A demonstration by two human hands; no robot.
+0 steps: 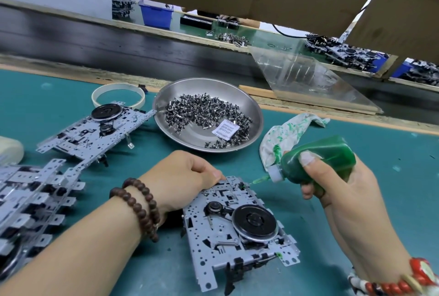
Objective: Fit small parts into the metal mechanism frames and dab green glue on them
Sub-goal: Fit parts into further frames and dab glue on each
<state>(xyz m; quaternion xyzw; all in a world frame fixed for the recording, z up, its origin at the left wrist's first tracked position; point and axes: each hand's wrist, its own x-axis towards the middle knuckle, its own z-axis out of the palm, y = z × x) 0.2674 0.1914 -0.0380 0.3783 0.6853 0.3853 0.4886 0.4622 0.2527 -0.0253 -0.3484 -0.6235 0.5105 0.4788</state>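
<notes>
A metal mechanism frame with a black flywheel lies on the green mat in front of me. My left hand grips its far left corner, fingers curled over the edge. My right hand holds a green glue bottle tilted left, its nozzle tip touching a small part at the frame's top edge, where a green dab shows. Another green dab sits on the frame's near right corner. A steel bowl behind holds several small black parts and a white desiccant packet.
A second frame lies at the left, and a stack of frames sits at the far left. A green-stained rag lies beside the bowl. A tape ring, a clear plastic sheet and cardboard overhead stand behind.
</notes>
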